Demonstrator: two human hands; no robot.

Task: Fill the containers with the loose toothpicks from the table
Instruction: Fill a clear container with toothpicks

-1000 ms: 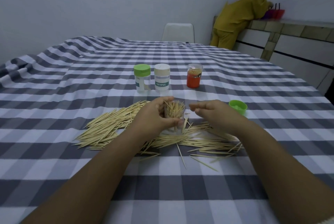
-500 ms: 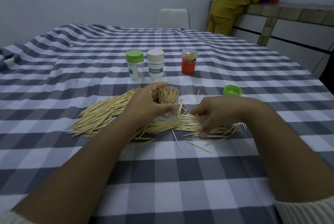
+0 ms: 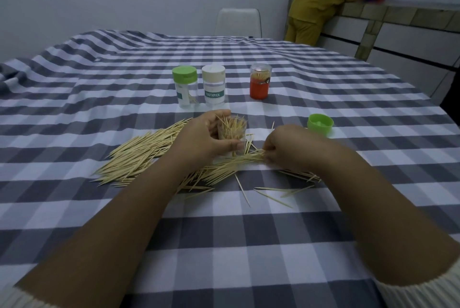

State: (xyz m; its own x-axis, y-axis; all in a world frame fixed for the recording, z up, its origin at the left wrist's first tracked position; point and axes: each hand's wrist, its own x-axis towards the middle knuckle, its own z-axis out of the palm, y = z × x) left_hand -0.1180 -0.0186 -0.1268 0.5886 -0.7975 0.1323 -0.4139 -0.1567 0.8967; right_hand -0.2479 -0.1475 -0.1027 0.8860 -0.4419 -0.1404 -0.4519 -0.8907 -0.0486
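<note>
Gripping the clear open container [image 3: 232, 136] upright, the left hand [image 3: 202, 139] is curling round its wall while the right hand [image 3: 286, 147] is pinching a bunch from the loose toothpicks [image 3: 149, 156] just to the container's right. The bunch's long axis is lying left-right, nearly flat (so it probably needs tipping upright), and the container mouth is sitting up and left of the right hand. Fingertips are hidden under the knuckles; how many picks are caught is unclear.

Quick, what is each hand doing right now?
Left hand: closed around the clear container, which has toothpicks in it.
Right hand: fingers curled, pinching loose toothpicks on the table.
</note>
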